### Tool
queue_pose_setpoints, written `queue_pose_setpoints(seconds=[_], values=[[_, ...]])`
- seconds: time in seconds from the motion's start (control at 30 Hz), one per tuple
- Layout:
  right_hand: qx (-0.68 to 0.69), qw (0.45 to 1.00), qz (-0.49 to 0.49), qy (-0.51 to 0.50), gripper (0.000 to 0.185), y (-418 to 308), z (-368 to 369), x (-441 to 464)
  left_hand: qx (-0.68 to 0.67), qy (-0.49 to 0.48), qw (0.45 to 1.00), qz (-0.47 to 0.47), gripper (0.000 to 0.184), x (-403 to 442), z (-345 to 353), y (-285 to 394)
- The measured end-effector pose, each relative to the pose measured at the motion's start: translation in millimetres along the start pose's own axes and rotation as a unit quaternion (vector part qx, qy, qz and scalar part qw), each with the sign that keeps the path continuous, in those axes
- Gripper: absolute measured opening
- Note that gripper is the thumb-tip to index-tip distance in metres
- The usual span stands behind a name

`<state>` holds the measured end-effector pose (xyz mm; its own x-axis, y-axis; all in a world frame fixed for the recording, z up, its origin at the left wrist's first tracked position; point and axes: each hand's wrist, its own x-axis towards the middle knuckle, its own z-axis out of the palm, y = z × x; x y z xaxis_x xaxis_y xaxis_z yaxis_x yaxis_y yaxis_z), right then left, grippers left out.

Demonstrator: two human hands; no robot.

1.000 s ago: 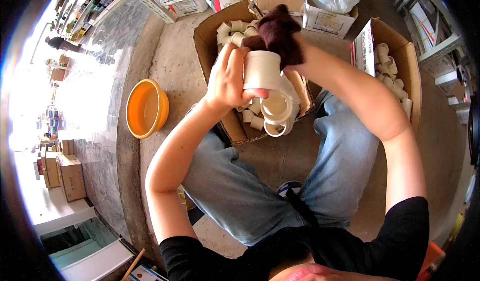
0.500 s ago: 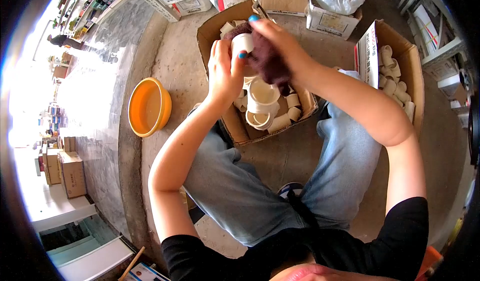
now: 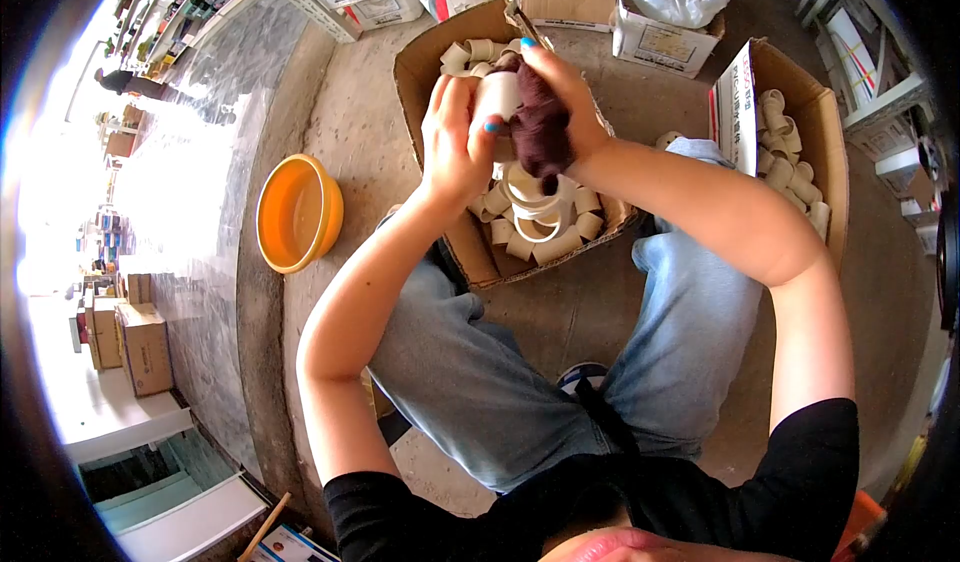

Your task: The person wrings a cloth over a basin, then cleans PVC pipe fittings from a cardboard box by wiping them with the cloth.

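My left hand is closed around a white plastic pipe fitting, its thumb across the near side. A dark maroon cloth is bunched in my right hand and pressed against the fitting's right side. Below my hands, wide white pipe openings hang over the box; whether they belong to the held fitting I cannot tell, as the cloth covers the join. Under all this stands an open cardboard box with several smaller cream pipe fittings in it.
Left on the concrete floor is a yellow basin. A second cardboard box of cream fittings stands at the right. More boxes, one with a clear plastic bag, line the back. Metal shelving rises at the far right.
The cloth and my right hand have shifted slightly down and right around the fitting. The fitting has turned a little in my left hand, and the lower wide openings have moved right.
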<state>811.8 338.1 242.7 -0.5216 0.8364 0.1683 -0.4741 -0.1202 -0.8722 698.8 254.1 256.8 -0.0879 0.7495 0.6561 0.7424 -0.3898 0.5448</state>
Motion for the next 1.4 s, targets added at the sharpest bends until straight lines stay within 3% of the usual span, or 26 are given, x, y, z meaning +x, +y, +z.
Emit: queue_pose_setpoints(seconds=[0.03,0.1,0.17,0.23,0.3,0.33,0.4,0.43,0.5,0.57,0.63,0.73,0.77,0.83,0.87,0.9,0.97,1.0,1.03,1.1,1.17,1.2,1.23,1.3,1.33,1.4], values=[[0.146,0.984,0.100,-0.023,0.028,-2.1,-5.3,3.4,-0.019,-0.014,1.000,0.009,0.056,0.2,-1.7,0.2],[0.105,0.986,0.117,-0.056,0.029,-13.4,-4.0,5.4,-0.023,-0.032,0.999,0.011,0.064,0.5,-2.4,-1.6],[0.130,0.963,0.226,-0.062,0.035,-20.1,-8.6,19.8,-0.050,-0.057,0.997,0.019,0.065,2.0,-4.1,-3.5],[0.033,0.957,0.247,-0.151,0.054,-26.2,-15.3,39.2,-0.039,-0.109,0.993,0.032,0.064,6.1,-9.6,-5.8],[-0.065,0.967,0.195,-0.151,0.046,-38.2,-16.3,40.8,-0.011,-0.130,0.991,-0.008,0.064,5.7,-12.5,2.1],[-0.105,0.968,0.152,-0.168,0.047,-38.0,-17.8,41.5,-0.002,-0.152,0.988,-0.015,0.058,5.1,-12.1,0.9],[-0.184,0.961,0.063,-0.198,0.050,-38.3,-19.8,44.2,0.000,-0.169,0.984,-0.052,0.064,3.3,-10.8,10.6],[-0.324,0.921,-0.074,-0.203,0.050,-38.7,-18.0,44.1,0.001,-0.176,0.982,-0.068,0.067,3.7,-8.3,14.2],[-0.576,0.783,-0.184,-0.144,0.048,-47.6,-3.4,19.5,0.026,-0.227,0.965,-0.132,0.083,6.1,-5.2,19.4],[-0.600,0.772,-0.183,-0.099,0.041,-44.0,6.4,7.8,0.073,-0.127,0.989,-0.010,0.092,-3.7,6.2,10.7],[-0.633,0.750,-0.175,-0.081,0.048,-45.1,10.3,6.3,0.044,-0.131,0.990,-0.039,0.094,-6.2,11.9,8.4],[-0.603,0.786,-0.123,-0.067,0.051,-49.6,9.0,10.9,-0.077,-0.094,0.984,-0.131,0.082,-9.9,27.6,11.3],[-0.584,0.806,-0.070,-0.066,0.055,-53.4,9.8,12.1,0.043,-0.092,0.994,-0.044,0.078,-9.1,28.3,11.3],[-0.519,0.852,-0.018,-0.065,0.056,-43.6,-0.2,21.2,0.075,-0.079,0.992,-0.064,0.078,-5.9,26.1,15.5],[-0.460,0.886,-0.015,-0.056,0.056,-35.2,-5.1,25.0,0.064,-0.045,0.997,-0.023,0.077,-4.5,26.5,9.6],[-0.399,0.916,0.007,-0.036,0.052,-29.5,-6.4,27.3,0.056,-0.037,0.997,-0.042,0.071,-3.6,23.7,10.9],[-0.261,0.965,0.013,-0.004,0.046,-17.9,-10.1,22.8,0.052,-0.016,0.998,0.027,0.054,-0.5,14.8,1.9],[-0.249,0.968,-0.021,0.004,0.042,-18.4,-8.1,20.3,0.026,-0.003,0.999,-0.026,0.037,3.5,11.5,7.2],[-0.149,0.987,0.043,0.047,0.035,-16.8,-6.3,9.9,0.009,-0.003,0.998,-0.065,0.026,5.0,7.0,11.6],[-0.126,0.987,0.030,0.093,0.034,-16.8,1.2,0.8,-0.024,0.022,0.997,-0.075,0.024,4.3,5.7,7.0],[-0.010,0.992,0.045,0.118,0.033,-12.2,8.2,-1.6,-0.072,0.053,0.982,-0.166,0.022,-2.6,10.9,-0.5],[0.049,0.989,0.051,0.131,0.033,-9.2,11.4,-1.4,-0.143,0.068,0.953,-0.258,0.035,-3.3,12.4,0.4],[-0.009,0.992,-0.021,0.124,0.033,-4.4,13.7,0.1,-0.213,0.082,0.909,-0.348,0.047,-3.0,14.8,2.5],[-0.123,0.973,-0.164,0.109,0.034,0.0,19.6,2.2,-0.409,0.156,0.812,-0.386,0.057,5.8,21.8,10.8],[-0.125,0.974,-0.175,0.078,0.024,-2.7,20.5,-1.7,-0.432,0.182,0.784,-0.407,0.057,7.5,22.3,12.9],[-0.209,0.951,-0.221,0.049,0.027,-6.9,25.3,-7.5,-0.445,0.210,0.742,-0.454,0.057,13.8,19.0,22.7]])
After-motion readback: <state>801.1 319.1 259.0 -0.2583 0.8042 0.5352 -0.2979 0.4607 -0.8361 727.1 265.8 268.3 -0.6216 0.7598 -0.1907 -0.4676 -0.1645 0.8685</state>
